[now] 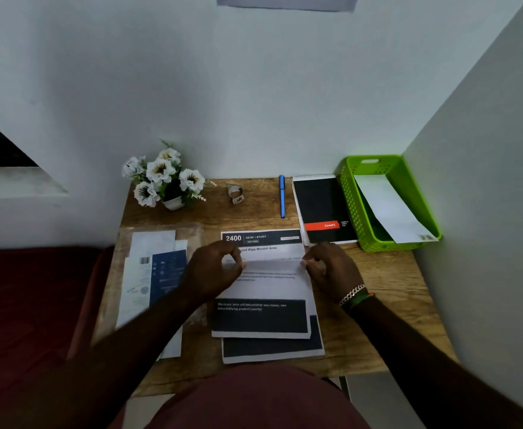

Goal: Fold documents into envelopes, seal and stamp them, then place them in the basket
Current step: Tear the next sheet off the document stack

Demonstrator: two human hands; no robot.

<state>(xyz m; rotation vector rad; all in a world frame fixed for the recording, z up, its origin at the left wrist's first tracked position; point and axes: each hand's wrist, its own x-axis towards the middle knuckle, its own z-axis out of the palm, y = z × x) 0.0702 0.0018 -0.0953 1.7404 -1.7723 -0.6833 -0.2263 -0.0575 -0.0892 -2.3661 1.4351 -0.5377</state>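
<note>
A printed document (263, 292) with dark bands lies on the wooden desk (387, 283) in front of me, on top of another printed sheet (272, 349). My left hand (214, 270) pinches the document's left edge at a fold line. At the right edge, my right hand (328, 270) pinches the same fold. The sheet's upper part is bent along that line. A clear packet of envelopes (155, 274) lies at the left of the desk. The green basket (353, 212) stands at the back right with a white envelope (390, 209) inside.
A pot of white flowers (164, 178) stands at the back left. A small tape roll (235, 193), a blue pen (282, 196) and a black notepad (325, 209) lie along the back. White walls close in behind and on the right.
</note>
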